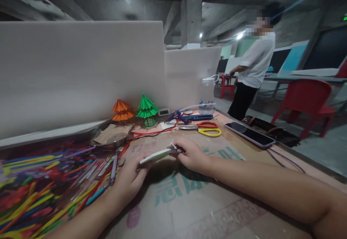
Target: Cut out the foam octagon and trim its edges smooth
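My left hand (131, 177) grips one end of a thin, pale, slightly curved flat piece (155, 156), held tilted just above the cardboard. Opposite it, my right hand (193, 155) is closed, with a small dark-grey thing (174, 151) at its fingertips touching the piece's far end. Its kind is too blurred to tell, and a thin white loop shows above it. Beyond the hands lie scissors (207, 128) with red and yellow handles. A blue glue gun (176, 116) and blue-handled pliers (199, 117) rest farther back.
Colourful craft strips (29, 195) fill the left side. Orange (122, 110) and green (146, 109) tiered paper-like models stand by a white partition (81, 76). A clear bottle (207, 96) and phone (249, 134) sit to the right. A person (256, 62) stands beyond, near red chairs (306, 98).
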The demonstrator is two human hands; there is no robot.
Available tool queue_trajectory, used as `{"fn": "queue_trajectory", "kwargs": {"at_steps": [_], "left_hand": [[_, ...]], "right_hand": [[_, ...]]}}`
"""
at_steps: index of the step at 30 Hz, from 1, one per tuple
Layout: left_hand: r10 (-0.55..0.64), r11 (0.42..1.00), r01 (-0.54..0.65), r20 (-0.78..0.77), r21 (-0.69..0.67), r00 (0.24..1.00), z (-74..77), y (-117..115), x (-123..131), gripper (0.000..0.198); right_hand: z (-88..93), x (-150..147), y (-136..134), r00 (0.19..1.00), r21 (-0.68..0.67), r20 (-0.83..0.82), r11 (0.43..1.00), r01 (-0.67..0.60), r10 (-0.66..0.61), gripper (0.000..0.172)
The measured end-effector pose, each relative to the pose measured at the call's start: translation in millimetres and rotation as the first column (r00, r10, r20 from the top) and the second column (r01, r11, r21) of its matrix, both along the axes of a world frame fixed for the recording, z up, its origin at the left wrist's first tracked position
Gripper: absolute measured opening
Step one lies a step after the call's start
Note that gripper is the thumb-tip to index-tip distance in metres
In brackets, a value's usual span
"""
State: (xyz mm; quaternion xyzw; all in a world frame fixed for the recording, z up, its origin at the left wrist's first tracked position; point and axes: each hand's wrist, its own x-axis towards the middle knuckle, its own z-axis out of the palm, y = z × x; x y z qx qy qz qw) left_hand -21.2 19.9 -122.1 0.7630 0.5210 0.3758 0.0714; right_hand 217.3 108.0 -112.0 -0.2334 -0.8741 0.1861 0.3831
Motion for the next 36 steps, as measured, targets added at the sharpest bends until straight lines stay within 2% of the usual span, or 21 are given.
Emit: {"fn": "queue_trajectory", "kwargs": {"at_steps": [4,7,11,16,21,25,29,33,36], "left_hand": [[0.047,0.998,-0.046,-0.039,0.033,0.998,2.9,-3.2,1.5,0.031],[0.058,0.994,-0.052,-0.065,0.093,0.996,2.7,-3.2,1.1,0.028],[0.034,0.974,-0.004,-0.129,0.227,0.991,-1.5,-0.1,-0.9,0.025],[0.028,0.955,0.016,-0.141,0.298,0.99,-2.9,2.6,-1.1,0.025],[0.012,0.98,0.009,-0.104,0.201,0.995,-6.5,3.4,-2.5,0.025],[0.092,0.983,-0.088,-0.017,0.163,0.996,-9.4,5.4,-3.9,0.025],[0.118,0.991,-0.121,0.055,0.06,0.992,-3.3,4.9,0.1,0.013],[0.129,0.991,-0.131,0.114,0.011,0.985,2.9,1.7,5.0,0.012],[0.103,0.995,-0.102,0.086,-0.016,0.991,4.0,-1.2,5.8,0.014]], "right_hand": [[0.1,0.5,-1.8,0.999,0.026,-0.014,0.999,-0.043,0.043,0.019],[0.7,0.5,-2.0,0.998,0.075,-0.008,0.995,-0.068,0.069,0.019],[-1.3,0.3,-1.9,0.998,0.103,-0.002,0.993,-0.055,0.055,0.017],[-3.4,0.6,-1.7,1.0,0.117,0.013,0.993,-0.028,0.027,0.017],[-1.1,0.7,-3.4,0.999,0.101,0.033,0.994,-0.038,0.035,0.018],[5.6,2.6,-7.8,0.999,0.076,0.044,0.997,-0.025,0.022,0.013],[10.4,5.0,-10.5,0.998,0.061,0.057,0.998,-0.03,0.027,0.023],[6.9,3.0,-6.9,0.997,0.068,0.07,0.997,-0.038,0.033,0.016],[2.7,0.7,-2.5,0.996,0.092,0.066,0.994,-0.061,0.055,0.013]]}}
